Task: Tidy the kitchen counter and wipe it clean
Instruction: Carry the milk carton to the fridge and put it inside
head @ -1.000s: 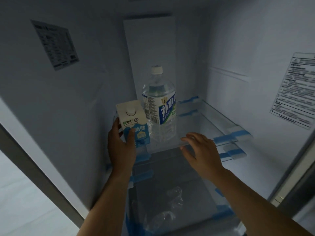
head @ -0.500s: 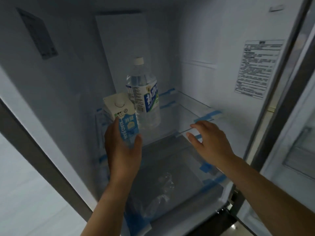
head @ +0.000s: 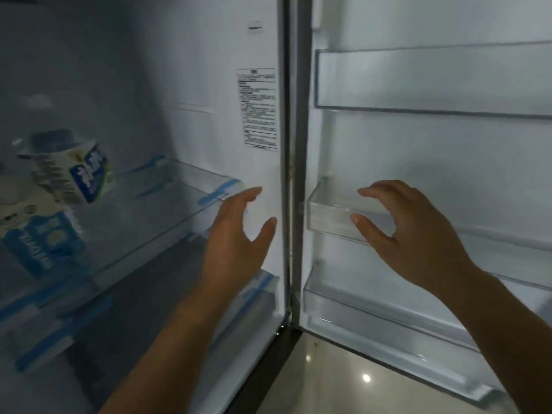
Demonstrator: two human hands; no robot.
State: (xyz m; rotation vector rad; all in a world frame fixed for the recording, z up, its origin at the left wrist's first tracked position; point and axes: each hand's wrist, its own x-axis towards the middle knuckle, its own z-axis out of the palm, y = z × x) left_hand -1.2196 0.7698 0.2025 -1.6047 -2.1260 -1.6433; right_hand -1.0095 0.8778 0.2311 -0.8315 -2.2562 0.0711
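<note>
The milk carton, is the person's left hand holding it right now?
No. The left hand is open and empty in front of the fridge wall, while the milk carton stands apart on the glass shelf.

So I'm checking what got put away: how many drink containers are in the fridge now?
2, both on the glass shelf at far left: a water bottle behind, a milk carton in front. More may sit beyond the frame's left edge.

Domestic kitchen, judged from an open fridge: glass shelf [head: 179, 210] at left holding a carton [head: 38, 237] and bottle [head: 77, 171], clear door bins [head: 418, 82] at right, glossy tiled floor [head: 343, 380] below.
</note>
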